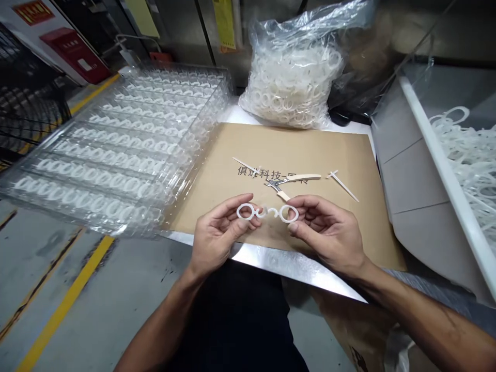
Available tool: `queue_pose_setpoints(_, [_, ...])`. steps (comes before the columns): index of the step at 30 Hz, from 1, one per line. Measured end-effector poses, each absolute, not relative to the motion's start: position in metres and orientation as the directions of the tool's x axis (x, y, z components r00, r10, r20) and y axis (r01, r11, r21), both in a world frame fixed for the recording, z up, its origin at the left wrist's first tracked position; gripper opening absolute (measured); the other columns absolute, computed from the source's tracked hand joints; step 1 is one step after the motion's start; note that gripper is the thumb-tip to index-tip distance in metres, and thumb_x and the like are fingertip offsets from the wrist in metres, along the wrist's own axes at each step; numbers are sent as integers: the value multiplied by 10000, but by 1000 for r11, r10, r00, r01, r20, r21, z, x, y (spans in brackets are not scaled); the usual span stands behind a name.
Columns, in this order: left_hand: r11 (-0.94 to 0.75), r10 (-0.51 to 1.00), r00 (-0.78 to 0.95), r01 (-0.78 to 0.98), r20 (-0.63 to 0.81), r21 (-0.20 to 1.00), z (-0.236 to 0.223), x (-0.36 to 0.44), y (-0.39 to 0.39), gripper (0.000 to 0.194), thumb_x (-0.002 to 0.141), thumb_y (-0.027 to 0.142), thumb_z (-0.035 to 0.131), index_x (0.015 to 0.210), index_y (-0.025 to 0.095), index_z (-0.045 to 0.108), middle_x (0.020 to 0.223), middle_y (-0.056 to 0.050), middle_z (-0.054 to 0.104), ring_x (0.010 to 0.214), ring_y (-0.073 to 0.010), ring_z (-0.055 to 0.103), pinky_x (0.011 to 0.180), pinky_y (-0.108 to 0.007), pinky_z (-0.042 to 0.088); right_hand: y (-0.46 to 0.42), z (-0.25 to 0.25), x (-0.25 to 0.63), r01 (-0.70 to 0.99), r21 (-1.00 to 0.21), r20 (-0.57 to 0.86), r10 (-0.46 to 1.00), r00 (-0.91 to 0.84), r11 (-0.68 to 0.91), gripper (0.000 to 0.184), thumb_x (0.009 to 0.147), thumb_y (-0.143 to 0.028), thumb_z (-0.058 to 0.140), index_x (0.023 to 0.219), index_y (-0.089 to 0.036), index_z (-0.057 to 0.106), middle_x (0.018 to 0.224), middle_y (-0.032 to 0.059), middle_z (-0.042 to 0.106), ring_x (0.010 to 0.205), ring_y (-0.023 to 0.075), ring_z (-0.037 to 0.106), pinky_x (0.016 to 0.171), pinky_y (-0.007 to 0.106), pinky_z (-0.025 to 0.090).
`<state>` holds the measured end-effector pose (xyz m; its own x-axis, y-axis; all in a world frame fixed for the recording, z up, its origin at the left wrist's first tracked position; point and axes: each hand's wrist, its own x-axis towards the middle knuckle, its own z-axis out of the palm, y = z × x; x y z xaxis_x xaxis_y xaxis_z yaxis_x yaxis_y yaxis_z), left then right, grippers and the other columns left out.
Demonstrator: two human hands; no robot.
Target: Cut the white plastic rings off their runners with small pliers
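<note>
Both my hands hold up a white moulded plastic piece (267,212), a ring at each end joined by a wavy strip. My left hand (220,232) pinches it near the left ring, and my right hand (325,230) pinches it near the right ring. Just beyond them, small flush-cutting pliers (284,182) with beige handles lie on a brown cardboard sheet (341,155). Two thin white plastic sticks (343,186) (246,165) lie either side of the pliers.
Stacked clear plastic trays (116,150) holding rows of white rings lie to the left. A clear bag of white rings (292,77) stands behind the cardboard. A white-rimmed bin (437,170) of plastic pieces stands at right. The steel table edge (271,261) runs below my hands.
</note>
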<state>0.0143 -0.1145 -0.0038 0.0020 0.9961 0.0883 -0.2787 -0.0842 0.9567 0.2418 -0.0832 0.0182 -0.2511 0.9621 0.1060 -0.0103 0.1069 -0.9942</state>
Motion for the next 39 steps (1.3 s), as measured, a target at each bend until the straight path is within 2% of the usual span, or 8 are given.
queue_pose_setpoints(3, [-58,996,-78,-249,40,967,-5,13,-112,287,870,158,841,1148,203,789,909,-43,800,798,-133,789,827,-221,668,-82,19,241,2,-998,53,969,-240,55,331,852,-376,877,1099,-186,762,875,57,760,791,184,741,692,299,667])
queue_pose_setpoints(6, [-45,994,-107,-237,20,970,-6,15,-111,283,830,148,874,1097,195,793,901,-35,800,805,-133,791,822,-208,669,-81,18,241,5,-1000,22,971,-240,24,337,853,-385,877,1100,-183,769,879,58,766,789,183,745,690,298,672])
queue_pose_setpoints(18, [-40,993,-116,-229,13,973,-5,15,-115,267,841,168,864,1101,197,805,867,-43,799,765,-129,771,797,-219,669,-83,18,244,54,-997,38,967,-252,53,329,857,-386,875,1103,-196,767,892,63,772,789,192,746,701,321,684])
queue_pose_setpoints(27, [-35,992,-129,-181,12,983,-5,14,-116,315,827,172,876,1131,183,796,875,-51,803,764,-135,775,798,-216,669,-84,19,244,18,-999,37,969,-243,43,285,847,-324,890,1079,-219,760,889,40,758,772,161,726,710,274,651])
queue_pose_setpoints(33, [-38,993,-115,-182,17,983,-8,14,-116,301,844,175,862,1137,188,791,893,-50,798,788,-136,775,818,-224,666,-83,19,244,61,-997,37,967,-252,54,326,857,-400,878,1095,-214,755,902,60,768,783,187,736,718,322,671])
queue_pose_setpoints(39, [-45,993,-119,-192,23,980,-7,14,-116,291,849,182,858,1134,192,795,878,-51,792,793,-145,774,809,-235,669,-82,20,244,50,-997,41,964,-262,56,315,851,-389,883,1083,-220,752,888,57,772,772,187,739,707,322,670])
